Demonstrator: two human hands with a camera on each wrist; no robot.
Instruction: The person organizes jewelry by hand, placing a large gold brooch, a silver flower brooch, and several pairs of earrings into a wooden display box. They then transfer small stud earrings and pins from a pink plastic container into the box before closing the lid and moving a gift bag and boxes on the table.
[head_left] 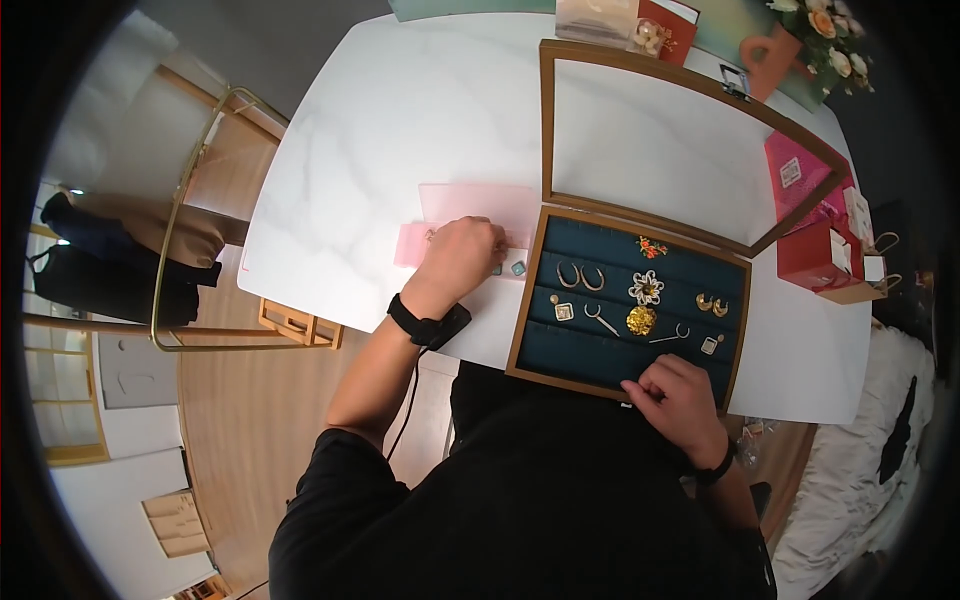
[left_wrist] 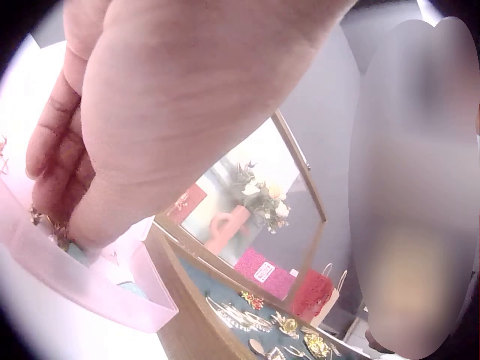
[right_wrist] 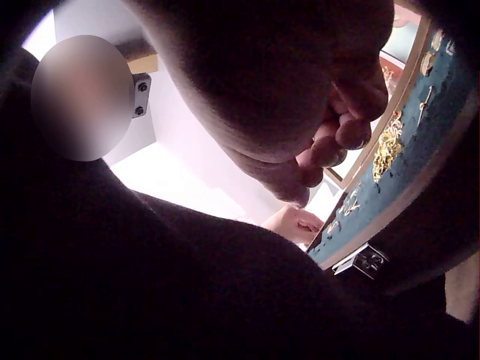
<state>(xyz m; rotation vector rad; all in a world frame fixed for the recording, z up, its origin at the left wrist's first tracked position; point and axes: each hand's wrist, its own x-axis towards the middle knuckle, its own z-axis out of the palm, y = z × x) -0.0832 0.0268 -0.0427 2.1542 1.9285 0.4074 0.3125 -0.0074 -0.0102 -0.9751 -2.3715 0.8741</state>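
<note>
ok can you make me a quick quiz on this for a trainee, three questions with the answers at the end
1. Multiple choice: what colour is the lining of the jewellery case?
a) red
b) dark teal
c) white
2. True or false: the case's lid stands open.
3. Which hand is at the pink box, and which is by the case's near edge?

Key:
1. b
2. True
3. The left hand is at the pink box; the right hand is by the near edge.
</note>
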